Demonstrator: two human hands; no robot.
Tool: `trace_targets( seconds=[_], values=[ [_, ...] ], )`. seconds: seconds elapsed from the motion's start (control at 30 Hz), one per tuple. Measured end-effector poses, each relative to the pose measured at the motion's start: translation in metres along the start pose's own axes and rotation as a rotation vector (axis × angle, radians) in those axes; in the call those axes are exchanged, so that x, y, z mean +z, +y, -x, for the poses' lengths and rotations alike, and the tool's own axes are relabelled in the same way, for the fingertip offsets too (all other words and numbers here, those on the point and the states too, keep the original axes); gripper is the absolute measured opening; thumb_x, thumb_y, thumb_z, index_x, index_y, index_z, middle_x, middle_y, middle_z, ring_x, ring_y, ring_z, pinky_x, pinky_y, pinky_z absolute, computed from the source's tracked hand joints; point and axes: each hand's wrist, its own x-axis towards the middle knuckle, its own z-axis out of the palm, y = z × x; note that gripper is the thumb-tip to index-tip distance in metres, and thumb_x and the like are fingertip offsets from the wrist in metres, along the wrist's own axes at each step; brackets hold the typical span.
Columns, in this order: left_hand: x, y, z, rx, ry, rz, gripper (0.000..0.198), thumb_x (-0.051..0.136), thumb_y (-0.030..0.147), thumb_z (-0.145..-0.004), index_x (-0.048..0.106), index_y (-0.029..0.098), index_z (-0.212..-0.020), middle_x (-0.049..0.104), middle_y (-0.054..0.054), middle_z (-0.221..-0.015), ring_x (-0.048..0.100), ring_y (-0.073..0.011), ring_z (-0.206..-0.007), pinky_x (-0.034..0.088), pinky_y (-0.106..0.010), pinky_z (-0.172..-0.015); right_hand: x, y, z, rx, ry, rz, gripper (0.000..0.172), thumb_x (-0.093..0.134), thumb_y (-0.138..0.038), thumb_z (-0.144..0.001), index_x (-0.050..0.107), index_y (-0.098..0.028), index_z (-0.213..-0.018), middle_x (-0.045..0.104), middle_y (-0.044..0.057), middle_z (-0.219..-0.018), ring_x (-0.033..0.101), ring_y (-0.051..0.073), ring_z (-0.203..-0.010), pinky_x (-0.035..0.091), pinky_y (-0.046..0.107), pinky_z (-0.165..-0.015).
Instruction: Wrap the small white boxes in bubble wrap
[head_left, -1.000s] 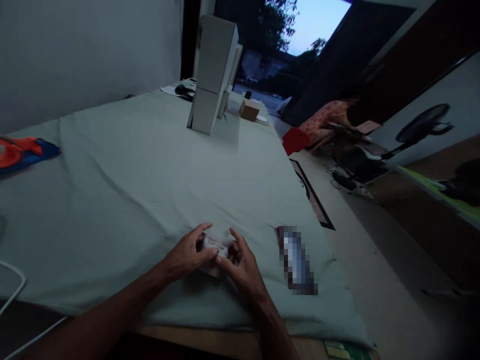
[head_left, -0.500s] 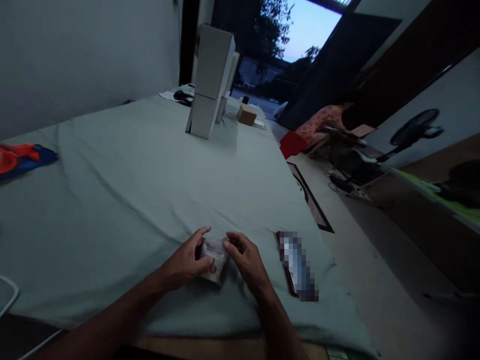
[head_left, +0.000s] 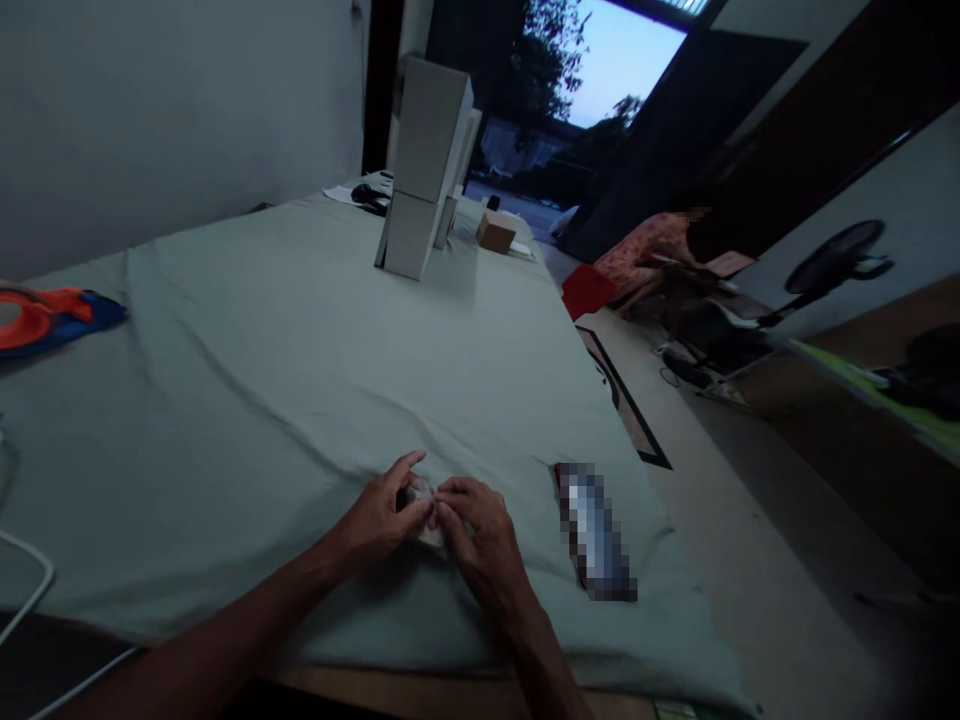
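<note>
A small pale box (head_left: 430,536), with what looks like clear film about its top, sits between my hands near the front edge of the cloth-covered table. My left hand (head_left: 381,515) grips it from the left, thumb across the near side and index finger raised. On the right, my right hand (head_left: 481,528) is closed, thumb and forefinger pinched at the box's top edge. Fingers cover much of the box, and what exactly the pinch holds is too small to make out.
A blurred-out phone-like thing (head_left: 598,535) lies right of my hands. Tall white boxes (head_left: 427,150) and a small brown carton (head_left: 496,231) stand farther back. An orange and blue item (head_left: 56,318) lies left, near a white cable (head_left: 45,570). Another person (head_left: 649,255) sits beyond the table.
My right hand has moved left and closed its thumb and forefinger at the top of the box. More of the box is covered now. My left hand keeps its grip.
</note>
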Motion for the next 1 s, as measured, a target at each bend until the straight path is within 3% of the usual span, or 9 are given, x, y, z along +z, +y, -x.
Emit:
trace_targets(
  seconds=[0.13,0.27,0.33,0.43,0.53,0.67,0.8,0.87,1.0],
  values=[
    [0.002,0.000,0.001,0.002,0.057,0.034,0.061,0.054,0.030,-0.081,0.040,0.014,-0.139,0.066,-0.006,-0.101,0.061,-0.0178,-0.089,0.048,-0.031,-0.082,0.010,0.002,0.014,-0.085,0.094,0.207,0.029,0.052,-0.017,-0.091,0.065,-0.027,-0.115,0.067,0.008,-0.107,0.058,0.024,-0.100,0.041,0.041,-0.085],
    [0.003,0.001,0.000,-0.001,0.083,0.128,0.060,0.056,0.033,-0.079,0.043,0.013,-0.134,0.065,-0.006,-0.102,0.062,-0.0172,-0.087,0.049,-0.029,-0.079,0.019,0.004,0.020,-0.093,0.168,0.224,0.028,0.049,-0.017,-0.093,0.064,-0.028,-0.114,0.066,0.008,-0.107,0.058,0.023,-0.102,0.042,0.040,-0.085],
    [0.003,-0.001,-0.001,0.010,0.090,0.146,0.058,0.056,0.033,-0.079,0.045,0.013,-0.132,0.065,-0.006,-0.100,0.063,-0.0175,-0.087,0.050,-0.030,-0.079,0.017,0.005,0.020,-0.097,0.150,0.201,0.025,0.054,-0.022,-0.090,0.063,-0.027,-0.114,0.064,0.008,-0.113,0.057,0.025,-0.107,0.042,0.042,-0.088],
    [0.004,-0.006,-0.001,0.042,0.087,0.147,0.054,0.056,0.032,-0.081,0.046,0.015,-0.131,0.065,-0.005,-0.098,0.063,-0.0174,-0.087,0.051,-0.030,-0.080,0.010,0.007,0.020,-0.112,0.067,0.209,0.039,0.066,-0.031,-0.081,0.060,-0.025,-0.119,0.057,0.011,-0.130,0.050,0.030,-0.121,0.039,0.047,-0.097],
    [0.004,-0.009,-0.002,0.071,0.102,0.126,0.052,0.056,0.031,-0.081,0.048,0.015,-0.130,0.064,-0.004,-0.098,0.063,-0.0174,-0.086,0.051,-0.031,-0.080,0.004,0.007,0.016,-0.109,-0.005,0.227,0.043,0.068,-0.029,-0.078,0.058,-0.024,-0.120,0.052,0.012,-0.137,0.044,0.032,-0.129,0.037,0.049,-0.102],
    [0.005,-0.008,-0.002,0.067,0.099,0.142,0.053,0.055,0.029,-0.081,0.046,0.014,-0.130,0.066,-0.004,-0.097,0.064,-0.0182,-0.088,0.051,-0.032,-0.082,-0.001,0.008,0.007,-0.123,-0.096,0.170,0.041,0.067,-0.025,-0.077,0.057,-0.022,-0.116,0.056,0.012,-0.133,0.044,0.031,-0.131,0.038,0.049,-0.102],
    [0.003,-0.007,-0.002,0.043,0.107,0.195,0.055,0.055,0.031,-0.083,0.041,0.012,-0.133,0.067,-0.008,-0.103,0.063,-0.0198,-0.093,0.049,-0.035,-0.088,-0.007,0.011,0.004,-0.123,-0.129,0.089,0.041,0.066,-0.023,-0.074,0.057,-0.021,-0.114,0.066,0.011,-0.115,0.059,0.028,-0.110,0.045,0.045,-0.094],
    [0.000,-0.008,-0.002,0.027,0.172,0.250,0.056,0.052,0.033,-0.085,0.038,0.012,-0.135,0.064,-0.011,-0.114,0.062,-0.0207,-0.098,0.048,-0.035,-0.089,-0.012,0.013,0.002,-0.073,-0.110,0.063,0.038,0.067,-0.025,-0.075,0.058,-0.021,-0.112,0.068,0.010,-0.108,0.062,0.026,-0.101,0.047,0.042,-0.089],
    [-0.003,-0.012,0.000,0.014,0.366,0.180,0.054,0.047,0.026,-0.086,0.036,0.018,-0.138,0.056,-0.012,-0.129,0.054,-0.0227,-0.115,0.041,-0.041,-0.101,-0.021,0.016,-0.019,0.025,-0.026,0.005,0.035,0.067,-0.029,-0.078,0.058,-0.021,-0.110,0.067,0.010,-0.109,0.062,0.025,-0.102,0.048,0.040,-0.090]
  ],
)
